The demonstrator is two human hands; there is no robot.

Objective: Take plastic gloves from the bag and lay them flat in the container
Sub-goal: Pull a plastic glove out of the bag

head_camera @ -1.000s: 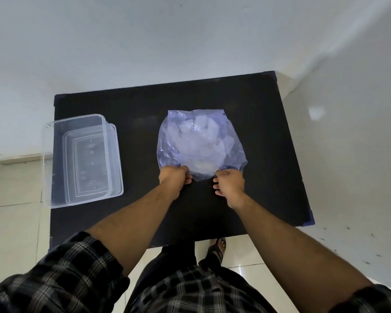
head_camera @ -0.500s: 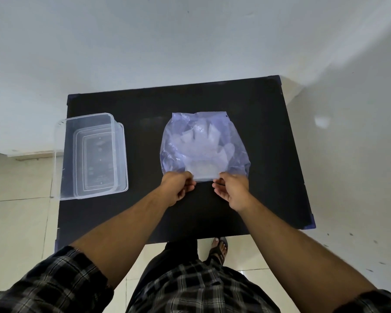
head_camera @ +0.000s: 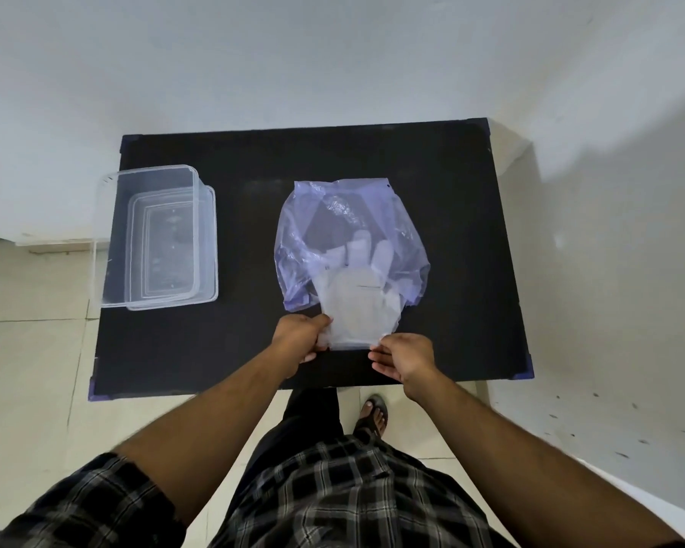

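A bluish see-through plastic bag [head_camera: 406, 247] lies in the middle of the black table [head_camera: 463, 183]. A stack of clear plastic gloves [head_camera: 354, 306] sticks halfway out of its near opening, fingers still inside the bag. My left hand [head_camera: 299, 338] pinches the left cuff corner of the gloves. My right hand [head_camera: 402, 355] holds the right cuff corner. The clear rectangular container [head_camera: 107, 247] stands at the table's left edge, apart from both hands.
What looks like a clear lid [head_camera: 210, 247] lies under or beside the container on its right side. The table stands against a white wall, with tiled floor around it. My foot in a sandal [head_camera: 372, 413] shows below the table's near edge.
Both hands have pulled toward me, drawing the gloves partway out of the bag. The bag's far half now looks emptier and flatter.
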